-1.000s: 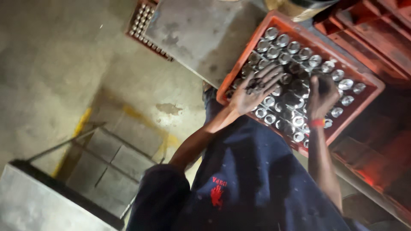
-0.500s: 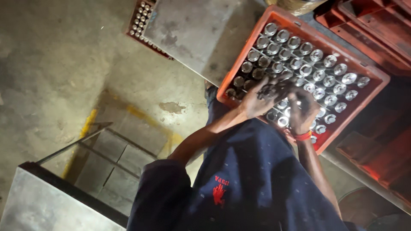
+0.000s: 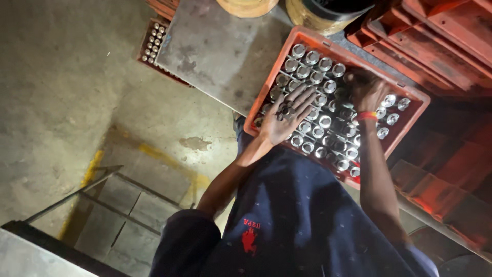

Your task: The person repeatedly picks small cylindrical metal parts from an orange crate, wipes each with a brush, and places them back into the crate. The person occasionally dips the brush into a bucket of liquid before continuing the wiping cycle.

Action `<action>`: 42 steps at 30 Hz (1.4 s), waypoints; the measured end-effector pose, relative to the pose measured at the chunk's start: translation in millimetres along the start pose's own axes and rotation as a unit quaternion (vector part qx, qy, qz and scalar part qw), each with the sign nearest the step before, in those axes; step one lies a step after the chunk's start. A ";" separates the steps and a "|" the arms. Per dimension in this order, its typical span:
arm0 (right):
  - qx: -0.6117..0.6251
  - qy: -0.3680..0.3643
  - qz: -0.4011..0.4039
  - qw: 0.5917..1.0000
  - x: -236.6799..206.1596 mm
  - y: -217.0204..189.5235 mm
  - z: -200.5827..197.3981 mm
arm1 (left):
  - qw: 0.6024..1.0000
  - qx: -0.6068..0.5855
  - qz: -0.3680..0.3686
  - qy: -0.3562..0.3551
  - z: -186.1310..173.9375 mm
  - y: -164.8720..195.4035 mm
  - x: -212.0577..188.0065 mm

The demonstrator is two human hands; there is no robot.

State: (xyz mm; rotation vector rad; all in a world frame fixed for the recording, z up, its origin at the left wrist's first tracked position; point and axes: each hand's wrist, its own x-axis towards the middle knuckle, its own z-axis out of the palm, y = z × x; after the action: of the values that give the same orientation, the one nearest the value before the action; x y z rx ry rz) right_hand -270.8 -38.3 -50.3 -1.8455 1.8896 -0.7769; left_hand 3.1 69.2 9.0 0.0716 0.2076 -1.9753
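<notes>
Head view, looking straight down over the person's dark blue shirt (image 3: 307, 225).

An orange crate (image 3: 410, 95) is sitting on the grey metal table (image 3: 215, 56), its near corner jutting over the table edge toward the person; judged, that placement is keeping the contents within easy reach of both arms. The crate is divided into cells, and shiny metal cylindrical parts (image 3: 325, 121) are standing upright in them, one per cell, open ends up. Nearly all visible cells look filled; the ones under the hands cannot be checked.

The left hand (image 3: 284, 117) is lying palm-down across the near-left cells, fingers spread wide and flat on the part tops. A few small dark pieces seem to be resting at the knuckles; what they are cannot be told. Nothing is being clasped in this grip.

The right hand (image 3: 366, 91), red band at the wrist, is reaching deeper into the crate with fingers curled downward over the parts. Whether it is closed on a part cannot be told; it is in shadow.

A second, smaller crate of parts (image 3: 152, 41) is sitting on the concrete floor (image 3: 61, 92) beyond the table's left edge. More orange crates (image 3: 446, 36) are stacked at upper right, contents hidden.
</notes>
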 end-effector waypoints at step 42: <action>0.078 0.054 -0.060 0.994 -116.9 -37.8 -46.7 | 0.990 0.091 -0.096 -0.039 -18.4 -21.3 -12.9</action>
State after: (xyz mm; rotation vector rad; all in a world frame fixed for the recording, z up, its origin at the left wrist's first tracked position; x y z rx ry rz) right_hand -263.4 84.0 -2.8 -1.8665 1.7378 -1.0519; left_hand -12.0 92.5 -4.9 0.0960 -0.0182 -2.1813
